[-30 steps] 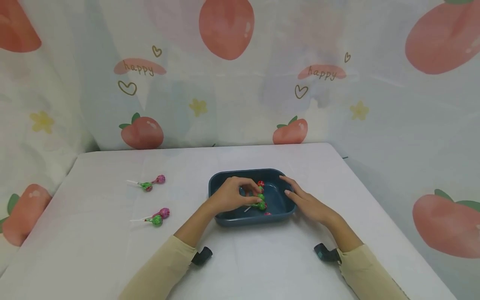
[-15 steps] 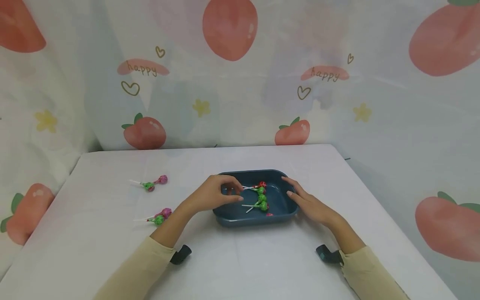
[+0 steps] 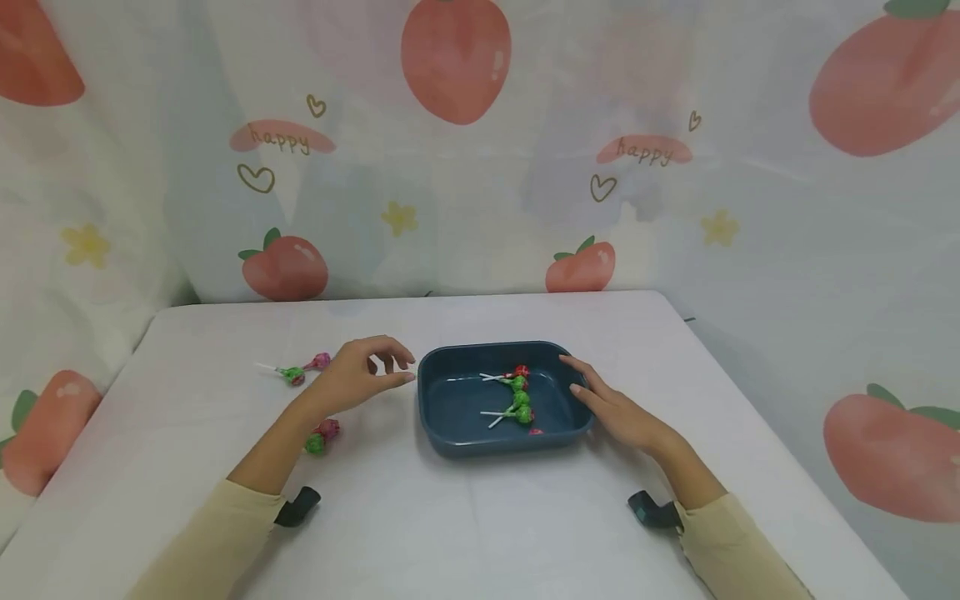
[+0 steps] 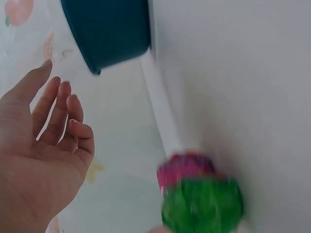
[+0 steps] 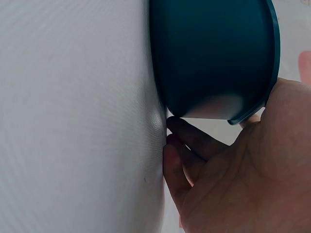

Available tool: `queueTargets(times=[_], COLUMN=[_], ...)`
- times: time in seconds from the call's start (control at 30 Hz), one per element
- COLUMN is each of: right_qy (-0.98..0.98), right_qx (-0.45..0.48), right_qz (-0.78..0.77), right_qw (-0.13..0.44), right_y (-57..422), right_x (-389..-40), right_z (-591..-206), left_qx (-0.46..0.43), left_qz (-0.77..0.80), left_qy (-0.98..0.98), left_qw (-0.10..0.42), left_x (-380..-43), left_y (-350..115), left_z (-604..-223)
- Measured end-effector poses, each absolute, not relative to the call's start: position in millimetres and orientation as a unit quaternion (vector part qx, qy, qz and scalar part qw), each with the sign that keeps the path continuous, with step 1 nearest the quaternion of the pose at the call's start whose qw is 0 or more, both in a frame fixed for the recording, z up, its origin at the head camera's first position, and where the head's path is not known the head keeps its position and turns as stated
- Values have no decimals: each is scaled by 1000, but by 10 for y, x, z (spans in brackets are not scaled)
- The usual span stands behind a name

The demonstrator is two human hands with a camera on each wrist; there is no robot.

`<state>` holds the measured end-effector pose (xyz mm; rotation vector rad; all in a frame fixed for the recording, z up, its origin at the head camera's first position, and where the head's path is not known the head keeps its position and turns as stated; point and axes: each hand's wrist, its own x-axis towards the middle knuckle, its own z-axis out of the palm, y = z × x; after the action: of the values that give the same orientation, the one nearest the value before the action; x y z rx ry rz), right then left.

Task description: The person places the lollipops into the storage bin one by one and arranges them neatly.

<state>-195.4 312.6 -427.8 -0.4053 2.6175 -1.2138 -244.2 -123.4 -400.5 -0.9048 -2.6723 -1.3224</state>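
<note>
My left hand (image 3: 349, 377) hovers over the table, left of a dark blue tray (image 3: 453, 421), with loosely bent fingers and nothing in them. Several lollipops (image 3: 522, 414) with green or red wrappers and white sticks lie inside the tray. At the tray's right end my right hand (image 3: 621, 414) rests on the rim, thumb and index finger over it; in the right wrist view its other fingers (image 5: 197, 138) extend down outside the wall. Beyond my left wrist lies a far pair of lollipops (image 3: 292, 377), green and pink. A nearer lollipop pair (image 3: 315, 443) is partly hidden by that forearm.
A white cloth covers the table (image 3: 480, 533), whose back edge meets a peach-printed curtain (image 3: 480, 200). In the left wrist view a blurred green lollipop (image 4: 201, 206) shows large, close to the camera. Each wrist wears a dark camera mount (image 3: 298, 507).
My left hand has come out of the tray and moved left, letting go of the green lollipop there. The right hand and the tray stay in place.
</note>
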Motion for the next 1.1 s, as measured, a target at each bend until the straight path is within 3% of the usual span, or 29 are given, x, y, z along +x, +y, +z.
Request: queueTargets(times=[0.87, 1.1], right_qy=[897, 897], right_qx=[-132, -133], right_qz=[-408, -407], right_qw=[109, 112], right_y=[3116, 3117], right_x=[-1950, -1959], right_z=[-4287, -4281], left_qx=[-185, -167], left_qz=[-379, -389], left_qy=[-907, -905], left_qw=[-3, -39], left_x=[-2684, -2734], left_y=[-2608, -2814], left_z=[-4050, -4197])
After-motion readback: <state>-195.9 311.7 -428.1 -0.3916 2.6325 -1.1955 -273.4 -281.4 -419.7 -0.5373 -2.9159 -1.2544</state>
